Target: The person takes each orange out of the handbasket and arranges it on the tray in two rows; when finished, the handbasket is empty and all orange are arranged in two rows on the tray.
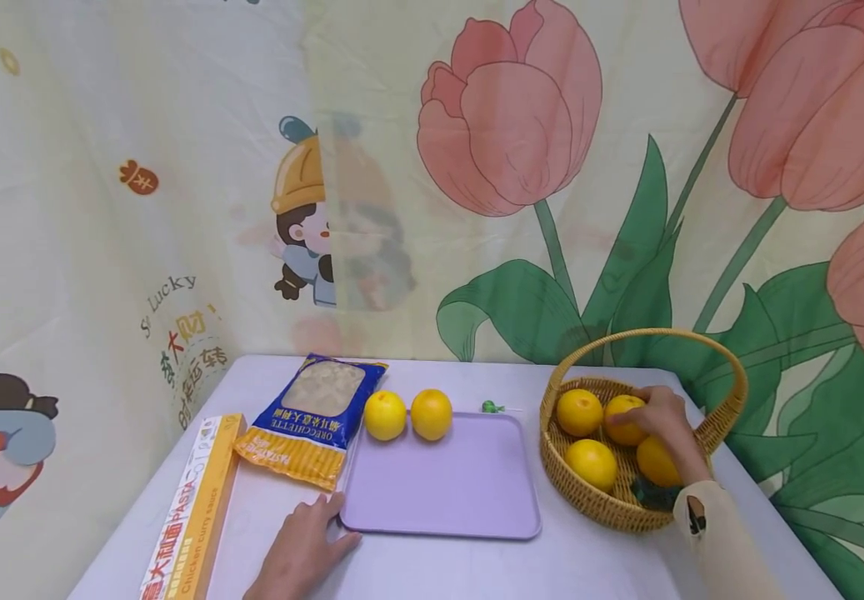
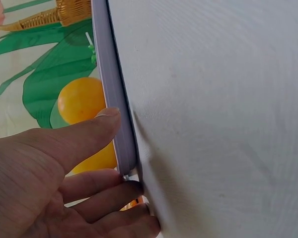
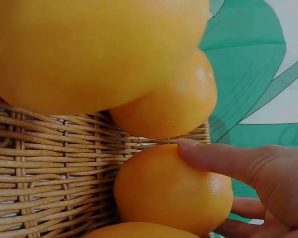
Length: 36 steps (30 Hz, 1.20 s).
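Observation:
My right hand (image 1: 660,417) reaches into a round wicker basket (image 1: 577,493) with an upright handle. It grips an orange (image 3: 161,188), the thumb on its upper side and the other fingers partly hidden behind. Other oranges (image 1: 591,465) lie around it in the basket. At the near left corner of a shallow lilac tray (image 1: 442,487), my left hand (image 1: 302,542) holds the edge. Its thumb (image 2: 97,130) presses the near rim while the fingers bend round the side. Two more oranges (image 1: 432,414) sit side by side at the tray's far left edge.
Left of the tray lies a blue and orange bag of orecchiette pasta (image 1: 315,421). A long yellow and white pasta box (image 1: 195,508) lies further left. Behind the tray is a small green item (image 1: 491,407) with a thin white stick. A printed curtain (image 1: 372,333) hangs behind the table.

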Tool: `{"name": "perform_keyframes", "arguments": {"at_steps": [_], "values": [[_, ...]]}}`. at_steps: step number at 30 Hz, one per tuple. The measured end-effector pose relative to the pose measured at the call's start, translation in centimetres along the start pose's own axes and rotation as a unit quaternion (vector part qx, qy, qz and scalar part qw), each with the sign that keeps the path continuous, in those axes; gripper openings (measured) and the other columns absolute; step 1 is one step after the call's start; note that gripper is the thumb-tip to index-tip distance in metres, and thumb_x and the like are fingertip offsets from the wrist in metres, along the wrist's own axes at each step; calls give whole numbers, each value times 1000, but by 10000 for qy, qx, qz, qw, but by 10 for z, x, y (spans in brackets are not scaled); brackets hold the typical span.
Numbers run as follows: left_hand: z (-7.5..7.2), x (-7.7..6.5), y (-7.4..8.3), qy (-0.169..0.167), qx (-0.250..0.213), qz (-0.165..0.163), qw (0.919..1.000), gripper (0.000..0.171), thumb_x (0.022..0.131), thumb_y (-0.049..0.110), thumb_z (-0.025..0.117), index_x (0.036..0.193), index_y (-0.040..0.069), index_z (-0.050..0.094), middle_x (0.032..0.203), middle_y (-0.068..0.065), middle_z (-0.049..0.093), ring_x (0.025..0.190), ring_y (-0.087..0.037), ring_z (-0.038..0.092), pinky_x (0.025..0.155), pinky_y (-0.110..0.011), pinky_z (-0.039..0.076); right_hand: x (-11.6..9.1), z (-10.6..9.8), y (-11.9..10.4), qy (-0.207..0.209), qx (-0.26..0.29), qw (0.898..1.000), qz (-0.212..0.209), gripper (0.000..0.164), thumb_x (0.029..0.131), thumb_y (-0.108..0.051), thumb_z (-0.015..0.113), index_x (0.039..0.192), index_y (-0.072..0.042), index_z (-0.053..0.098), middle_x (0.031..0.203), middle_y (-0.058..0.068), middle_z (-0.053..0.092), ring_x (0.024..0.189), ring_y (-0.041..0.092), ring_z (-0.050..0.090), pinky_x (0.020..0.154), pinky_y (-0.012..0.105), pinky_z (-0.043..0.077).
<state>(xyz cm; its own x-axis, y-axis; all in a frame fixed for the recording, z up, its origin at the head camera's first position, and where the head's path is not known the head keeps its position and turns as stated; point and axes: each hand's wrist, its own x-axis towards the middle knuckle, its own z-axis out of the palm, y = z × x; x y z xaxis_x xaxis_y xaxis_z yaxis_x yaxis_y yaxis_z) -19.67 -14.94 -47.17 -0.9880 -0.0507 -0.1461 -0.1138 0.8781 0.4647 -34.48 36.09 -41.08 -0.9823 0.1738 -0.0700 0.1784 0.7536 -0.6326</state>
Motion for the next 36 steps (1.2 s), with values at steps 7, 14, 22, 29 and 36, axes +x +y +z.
{"name": "perform_keyframes", "arguments": {"at_steps": [7, 14, 22, 29, 36], "values": [[0, 3, -2, -169, 137, -41, 9998, 67, 88, 32, 90, 139, -5, 67, 129, -30, 69, 121, -51, 65, 107, -67, 54, -27, -8, -19, 760, -77, 9962, -417, 82, 91, -31, 87, 144, 19, 51, 133, 41, 57, 110, 50, 48, 90, 61, 54], [1, 2, -2, -211, 229, -49, 9995, 67, 88, 33, 90, 139, -4, 67, 127, -28, 70, 118, -49, 66, 106, -66, 55, -80, -32, -48, 1128, -91, 9853, -1281, 84, 93, -46, 85, 147, 12, 56, 134, 38, 65, 113, 49, 63, 75, 35, 57], [1, 3, 1, -72, 106, -65, 9999, 66, 88, 31, 90, 138, -5, 67, 125, -28, 70, 117, -48, 66, 104, -65, 56, -119, -24, -103, 805, 72, 9718, -2215, 72, 90, -40, 90, 142, 3, 65, 126, 25, 73, 105, 38, 71, 71, 20, 60], [3, 0, 1, 140, 123, 104, 9998, 65, 87, 29, 91, 137, -5, 68, 124, -30, 70, 116, -49, 67, 103, -65, 57, -116, 33, -142, 508, 618, 9671, -2415, 69, 86, -35, 92, 139, 2, 68, 128, 22, 72, 107, 36, 72, 82, 38, 68], [5, 5, -4, -35, 162, 41, 9999, 67, 89, 29, 90, 140, -5, 66, 128, -30, 69, 117, -49, 66, 104, -66, 56, -79, 98, -151, 555, 1301, 9692, -2017, 66, 85, -23, 93, 140, 2, 68, 131, 22, 73, 111, 37, 70, 94, 48, 66]]}}
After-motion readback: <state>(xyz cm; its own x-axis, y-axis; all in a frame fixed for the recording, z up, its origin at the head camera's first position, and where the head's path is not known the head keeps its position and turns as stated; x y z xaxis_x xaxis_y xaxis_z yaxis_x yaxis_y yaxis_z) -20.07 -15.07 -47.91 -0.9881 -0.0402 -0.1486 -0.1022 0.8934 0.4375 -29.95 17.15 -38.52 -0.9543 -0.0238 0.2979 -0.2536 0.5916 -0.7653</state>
